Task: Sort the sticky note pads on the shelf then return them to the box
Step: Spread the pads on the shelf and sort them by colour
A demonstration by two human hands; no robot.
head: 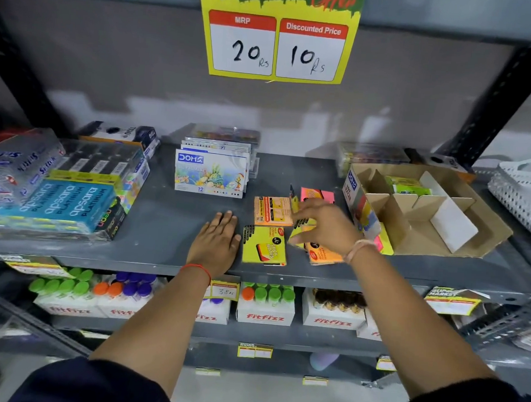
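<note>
Sticky note pads lie on the grey shelf point(164, 213). A yellow pad point(264, 245) sits near the front edge, an orange pad point(271, 210) behind it, a pink pad point(317, 194) further back. Another orange pad point(321, 254) lies under my right wrist. My right hand point(325, 224) hovers over the pads with its fingers curled around a yellow pad point(296, 233). My left hand point(216, 244) rests flat on the shelf, left of the yellow pad, holding nothing. The open cardboard box point(486, 226) with dividers stands to the right; a green pad point(408, 186) lies in a back compartment.
A DOMS oil pastel box point(210, 172) stands behind the pads. Pencil and eraser packs point(56, 200) fill the shelf's left side. A white mesh basket point(526, 192) is at far right. A price sign point(279, 34) hangs above. Glue bottles point(265, 303) fill the lower shelf.
</note>
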